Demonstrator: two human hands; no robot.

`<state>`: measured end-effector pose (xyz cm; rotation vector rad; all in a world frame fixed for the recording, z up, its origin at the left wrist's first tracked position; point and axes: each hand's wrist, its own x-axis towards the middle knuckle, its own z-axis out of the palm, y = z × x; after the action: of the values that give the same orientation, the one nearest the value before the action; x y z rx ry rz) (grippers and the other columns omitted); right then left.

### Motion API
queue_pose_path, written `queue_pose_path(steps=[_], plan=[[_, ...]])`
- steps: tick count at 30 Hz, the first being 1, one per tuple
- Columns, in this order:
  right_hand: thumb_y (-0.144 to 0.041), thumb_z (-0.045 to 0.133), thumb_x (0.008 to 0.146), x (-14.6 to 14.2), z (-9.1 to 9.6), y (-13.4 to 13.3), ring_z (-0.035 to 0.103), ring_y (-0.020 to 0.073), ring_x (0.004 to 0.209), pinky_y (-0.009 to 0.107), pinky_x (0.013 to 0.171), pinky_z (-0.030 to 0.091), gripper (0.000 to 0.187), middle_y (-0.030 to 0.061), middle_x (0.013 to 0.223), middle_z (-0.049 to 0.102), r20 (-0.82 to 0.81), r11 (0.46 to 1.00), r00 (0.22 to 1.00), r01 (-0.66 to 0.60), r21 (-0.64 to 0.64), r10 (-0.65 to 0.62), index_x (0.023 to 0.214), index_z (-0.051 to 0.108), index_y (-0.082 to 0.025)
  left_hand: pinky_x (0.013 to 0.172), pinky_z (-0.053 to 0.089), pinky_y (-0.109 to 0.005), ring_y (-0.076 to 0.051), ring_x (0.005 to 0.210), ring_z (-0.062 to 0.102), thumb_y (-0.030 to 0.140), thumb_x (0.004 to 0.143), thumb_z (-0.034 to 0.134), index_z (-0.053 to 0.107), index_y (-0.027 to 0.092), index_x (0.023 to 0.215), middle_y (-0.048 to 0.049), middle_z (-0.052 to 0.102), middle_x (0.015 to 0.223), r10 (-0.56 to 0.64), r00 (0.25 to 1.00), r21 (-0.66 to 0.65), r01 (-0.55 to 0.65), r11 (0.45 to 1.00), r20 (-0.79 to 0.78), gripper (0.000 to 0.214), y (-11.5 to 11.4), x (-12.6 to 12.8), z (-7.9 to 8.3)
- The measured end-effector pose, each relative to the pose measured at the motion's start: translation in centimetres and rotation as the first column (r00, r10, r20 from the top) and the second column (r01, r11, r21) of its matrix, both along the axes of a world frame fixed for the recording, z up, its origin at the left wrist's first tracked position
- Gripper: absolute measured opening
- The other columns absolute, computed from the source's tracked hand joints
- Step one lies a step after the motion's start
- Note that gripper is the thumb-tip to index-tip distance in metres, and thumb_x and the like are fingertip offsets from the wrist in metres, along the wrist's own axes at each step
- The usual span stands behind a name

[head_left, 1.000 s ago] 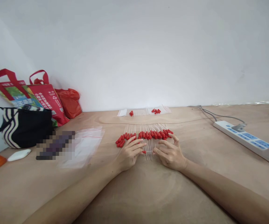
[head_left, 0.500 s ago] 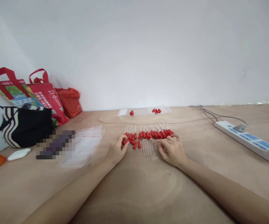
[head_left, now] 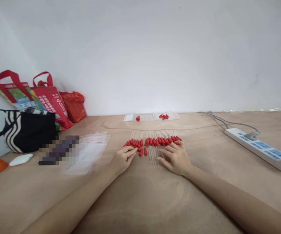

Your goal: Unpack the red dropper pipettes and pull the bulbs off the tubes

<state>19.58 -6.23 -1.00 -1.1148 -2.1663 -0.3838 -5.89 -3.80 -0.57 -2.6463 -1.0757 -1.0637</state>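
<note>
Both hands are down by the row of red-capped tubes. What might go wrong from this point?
1. The loose red caps beside the left hand lie free on the table, so a nudge may roll them away.
2. The right hand rests on the thin bare tubes. Pressing could crack or scatter them.
3. Either hand might knock the row of capped tubes askew.

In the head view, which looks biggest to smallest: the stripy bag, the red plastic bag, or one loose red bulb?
1. stripy bag
2. red plastic bag, which sits farther back, so it may really be bigger than it looks
3. loose red bulb, smallest by far
</note>
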Motion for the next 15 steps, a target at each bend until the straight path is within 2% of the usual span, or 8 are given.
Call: queue_pose_path(steps=[4,8,11,15], plan=[[-0.054,0.047,0.076,0.1,0.2,-0.1,0.049,0.0172,0.077,0.04,0.083,0.023,0.042,0.0041,0.081,0.062,0.027,0.998,0.999,-0.03,-0.063,0.032,0.095,0.063,-0.02,0.074,0.051,-0.033,-0.017,0.08,0.062,0.025,0.084,0.046,0.066,0.021,0.089,-0.0047,0.068,0.086,0.014,1.0,-0.004,-0.014,1.0,-0.012,0.021,0.6,-0.4,-0.2],[-0.054,0.045,0.078,0.1,0.3,0.0,0.048,0.0176,0.079,0.041,0.082,0.024,0.042,0.0049,0.083,0.061,0.045,0.994,0.998,-0.036,-0.1,0.041,0.098,0.063,-0.022,0.079,0.046,-0.039,-0.019,0.085,0.06,0.028,0.081,0.051,0.066,0.022,0.089,-0.0031,0.069,0.086,0.049,0.998,0.044,-0.048,0.998,-0.027,0.017,0.6,-0.3,0.2],[-0.05,0.046,0.08,0.2,0.2,0.1,0.048,0.017,0.079,0.04,0.081,0.024,0.036,0.0042,0.084,0.061,0.021,0.995,0.999,-0.028,-0.101,0.03,0.097,0.063,-0.023,0.081,0.042,-0.039,-0.019,0.088,0.058,0.028,0.08,0.053,0.065,0.022,0.081,-0.0022,0.067,0.088,0.11,0.994,0.066,-0.11,0.992,0.005,0.014,0.4,0.6,0.8],[-0.044,0.047,0.081,0.5,0.0,0.1,0.049,0.0166,0.081,0.039,0.081,0.025,0.03,0.0041,0.086,0.061,-0.056,0.996,0.998,-0.003,-0.086,-0.002,0.094,0.064,-0.023,0.08,0.037,-0.039,-0.02,0.089,0.054,0.031,0.079,0.054,0.063,0.022,0.077,-0.0023,0.064,0.086,0.201,0.979,0.009,-0.201,0.98,-0.038,0.013,1.1,3.1,1.3]])
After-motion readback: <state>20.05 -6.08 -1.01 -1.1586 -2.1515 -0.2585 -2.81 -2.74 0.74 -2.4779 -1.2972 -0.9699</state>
